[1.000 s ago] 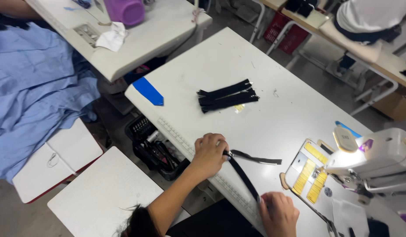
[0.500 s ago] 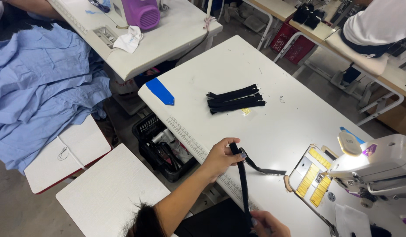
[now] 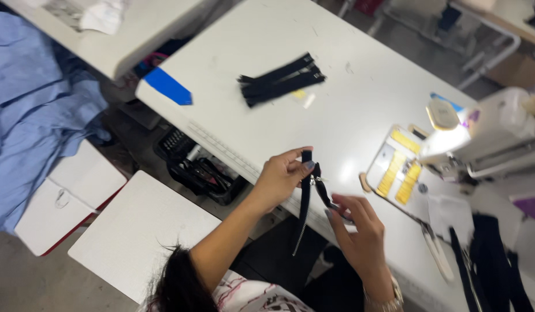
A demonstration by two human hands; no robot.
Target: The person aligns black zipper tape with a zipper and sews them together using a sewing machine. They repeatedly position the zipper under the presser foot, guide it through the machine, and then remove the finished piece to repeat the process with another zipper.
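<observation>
Zipper (image 3: 305, 199), black, held up over the near edge of the white table (image 3: 360, 75) at lower centre of the frame, one half hanging down with its teeth showing pale. Left hand (image 3: 279, 179) pinches the top end between thumb and fingertips, pressed together on the tape. Right hand (image 3: 360, 231), just below and to the right, has its fingers closed on the other half near the metal slider; exact contact is blurred. Stack of black zippers (image 3: 282, 80) lies at upper centre of the table, well apart. Blue tape patch (image 3: 168, 86) marks the table's left corner. White sewing machine (image 3: 487, 136) at right; scissors (image 3: 436, 251) lower right. Blue cloth (image 3: 25, 115) heaped at far left.
</observation>
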